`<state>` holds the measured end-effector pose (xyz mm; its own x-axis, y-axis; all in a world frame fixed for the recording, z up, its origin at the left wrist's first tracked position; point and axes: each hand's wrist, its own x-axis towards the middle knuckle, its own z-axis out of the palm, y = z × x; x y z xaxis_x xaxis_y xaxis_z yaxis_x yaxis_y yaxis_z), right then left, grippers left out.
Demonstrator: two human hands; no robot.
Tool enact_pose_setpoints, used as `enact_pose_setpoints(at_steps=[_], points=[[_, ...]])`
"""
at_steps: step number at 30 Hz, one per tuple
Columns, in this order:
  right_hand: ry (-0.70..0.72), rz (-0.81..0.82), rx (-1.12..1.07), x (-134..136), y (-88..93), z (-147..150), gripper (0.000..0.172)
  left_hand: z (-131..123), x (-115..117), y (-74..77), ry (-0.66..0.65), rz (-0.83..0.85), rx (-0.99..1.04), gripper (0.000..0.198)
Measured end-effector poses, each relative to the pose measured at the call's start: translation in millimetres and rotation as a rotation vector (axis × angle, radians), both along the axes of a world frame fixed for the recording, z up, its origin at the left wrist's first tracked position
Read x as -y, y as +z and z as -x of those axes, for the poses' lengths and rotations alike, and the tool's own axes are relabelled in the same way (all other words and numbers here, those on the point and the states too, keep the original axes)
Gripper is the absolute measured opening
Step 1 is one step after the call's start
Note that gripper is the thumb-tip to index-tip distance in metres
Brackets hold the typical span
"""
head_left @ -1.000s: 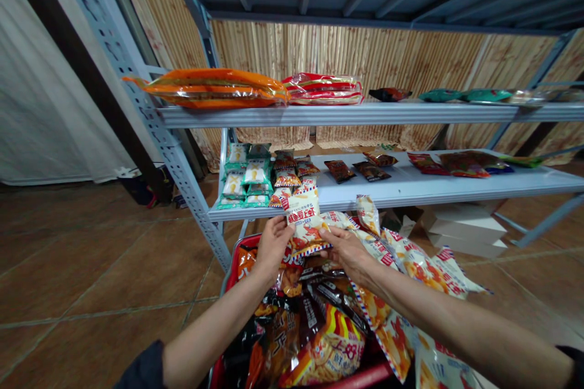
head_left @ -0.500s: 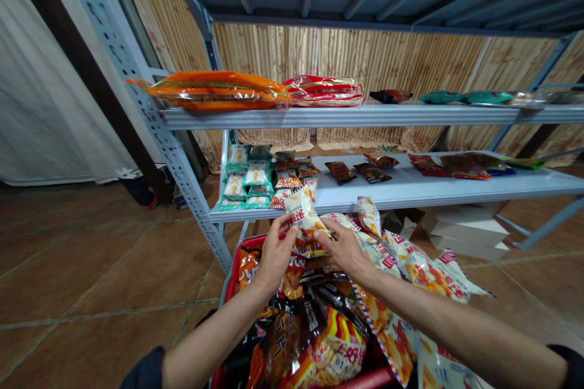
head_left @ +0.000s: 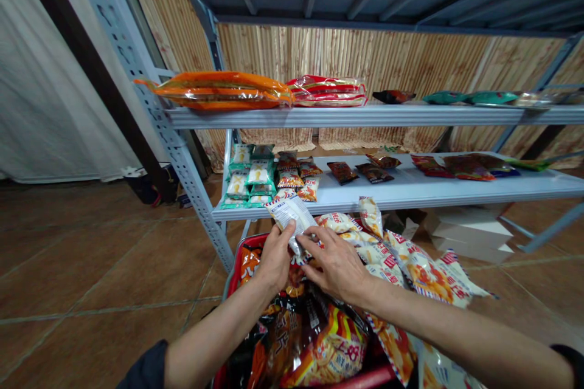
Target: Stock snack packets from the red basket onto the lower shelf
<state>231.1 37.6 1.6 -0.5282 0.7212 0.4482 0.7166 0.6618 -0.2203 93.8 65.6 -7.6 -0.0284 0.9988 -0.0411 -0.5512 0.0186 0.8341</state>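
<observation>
A small white snack bag [head_left: 292, 214] is tilted between my hands, its printed back side facing up. My left hand [head_left: 276, 260] grips its lower left side, thumb on top. My right hand [head_left: 340, 264] has its fingers bent against the bag's lower right edge. Below both hands stands a red basket [head_left: 233, 282] filled with larger snack bags, among them a yellow and red bag [head_left: 335, 346]. Just beyond the held bag, small white and orange snack bags [head_left: 308, 189] stand on the lower shelf [head_left: 337, 197] beside stacked green and white packets [head_left: 260, 172].
Several white snack bags [head_left: 417, 264] spill over the basket's right side. Brown packets [head_left: 342, 172] lie farther along the lower shelf. An orange bag [head_left: 223, 90] and a red-striped bag [head_left: 326, 91] rest on the shelf above. White boxes [head_left: 469, 234] sit underneath. A perforated metal post [head_left: 182, 188] rises at left.
The held snack bag has turned from its coloured front to its printed back and moved slightly left. My right hand has shifted lower along it.
</observation>
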Motion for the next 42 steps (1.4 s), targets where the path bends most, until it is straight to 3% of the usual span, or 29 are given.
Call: enact_pose_setpoints(at_steps=[4,7,10,13,17,23,27,35,42], points=[[0.047,0.023,-0.220,-5.5,-0.6,-6.7,0.040,8.5,-1.4,-3.0,-0.022,0.019,0.009,0.037],[-0.092,0.136,-0.533,-19.9,0.5,-11.4,0.042,12.7,1.4,-0.2,-0.112,0.028,0.025,0.038],[-0.192,0.501,-0.885,-35.8,3.4,-14.2,0.048,15.3,4.7,1.8,-0.195,0.036,0.030,0.040],[-0.104,0.880,-1.153,-45.3,4.9,-14.4,0.040,17.5,6.3,-0.1,-0.275,0.062,0.002,0.043],[-0.064,1.060,-1.350,-49.9,1.6,-12.6,0.034,19.6,7.5,-5.1,-0.356,0.111,-0.066,0.041],[-0.078,1.085,-1.418,-52.9,-2.3,-11.3,0.028,17.8,9.7,-5.5,-0.332,0.035,-0.129,0.040],[-0.091,1.041,-1.402,-53.2,-4.1,-10.6,0.030,14.0,3.9,-2.1,-0.207,-0.074,-0.173,0.040],[-0.097,1.024,-1.333,-52.8,-10.8,-10.5,0.036,12.9,-7.1,-5.4,-0.009,-0.077,-0.304,0.034],[-0.146,0.951,-1.318,-50.0,-3.2,-6.1,0.029,11.3,-7.0,-3.6,-0.005,-0.059,-0.270,0.034]])
